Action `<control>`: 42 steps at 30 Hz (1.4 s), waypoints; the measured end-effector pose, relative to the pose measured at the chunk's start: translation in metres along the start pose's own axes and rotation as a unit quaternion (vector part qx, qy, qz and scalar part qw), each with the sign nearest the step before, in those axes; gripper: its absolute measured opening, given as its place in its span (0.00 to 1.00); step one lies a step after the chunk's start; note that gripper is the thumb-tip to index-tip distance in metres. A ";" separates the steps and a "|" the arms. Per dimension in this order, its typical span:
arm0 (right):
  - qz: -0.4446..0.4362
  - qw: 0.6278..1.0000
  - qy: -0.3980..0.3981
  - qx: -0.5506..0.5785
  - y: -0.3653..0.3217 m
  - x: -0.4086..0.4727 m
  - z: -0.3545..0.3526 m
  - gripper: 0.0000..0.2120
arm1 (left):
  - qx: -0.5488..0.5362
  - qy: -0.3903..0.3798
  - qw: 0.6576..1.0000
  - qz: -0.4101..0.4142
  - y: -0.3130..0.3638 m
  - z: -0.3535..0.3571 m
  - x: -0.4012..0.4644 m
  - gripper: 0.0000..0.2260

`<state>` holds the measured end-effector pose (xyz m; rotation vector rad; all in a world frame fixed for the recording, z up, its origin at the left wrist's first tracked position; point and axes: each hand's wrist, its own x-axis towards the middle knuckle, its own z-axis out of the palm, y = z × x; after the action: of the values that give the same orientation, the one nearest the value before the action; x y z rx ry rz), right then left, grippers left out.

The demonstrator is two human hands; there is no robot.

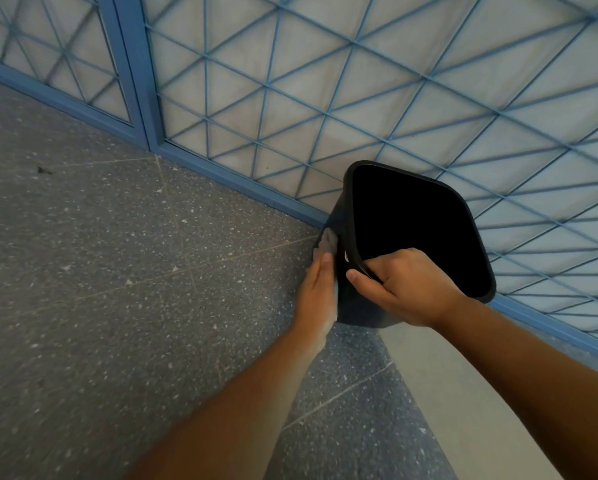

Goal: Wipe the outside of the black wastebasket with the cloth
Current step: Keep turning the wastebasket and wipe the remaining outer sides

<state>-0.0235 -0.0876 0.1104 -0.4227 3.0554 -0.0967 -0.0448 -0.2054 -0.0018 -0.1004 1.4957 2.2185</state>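
Down on the speckled floor (117, 271), right up against the blue lattice door (325, 98), is where your black wastebasket (356, 306) sits, mouth open toward you and nothing visible inside (it's just a dark hole from this angle). It looks tipped a little your way, though I can't tell if the base is lifted off the floor.

You're in the middle of the wiping step. Your right hand (408, 289) is clamped on the near rim, fingers hooked inside and thumb on the outside, so it's steadying the bin. Your left hand (320, 292) is laid flat with straight fingers against the left outer wall, pressing the cloth (327, 242) onto it. Only a pale bit of cloth pokes out past your fingertips; the rest is hidden under the palm.

My guess is you've got plenty left, since only that one side is being covered right now. Next move probably calls for dragging the cloth along that wall with steady pressure, then turning the bin with the right hand to bring the door-facing sides around (they're jammed close to the lattice, so there's no room to reach them as is). Keep that rim grip firm or the thing will likely slide.
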 end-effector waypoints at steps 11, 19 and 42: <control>-0.004 1.000 -0.014 0.000 0.000 0.003 -0.001 0.22 | -0.007 -0.035 0.999 0.028 0.010 -0.006 -0.001 0.18; -0.010 1.000 -0.024 0.012 0.001 0.003 -0.002 0.23 | -0.003 -0.026 1.000 0.005 0.009 0.001 0.007 0.18; 0.001 1.000 -0.009 0.017 0.000 0.004 0.000 0.24 | 0.013 0.008 1.000 -0.011 0.024 0.007 0.023 0.18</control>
<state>-0.0272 -0.0886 0.1100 -0.4167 3.0307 -0.1439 -0.0736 -0.1993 0.0144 -0.1268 1.5240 2.1855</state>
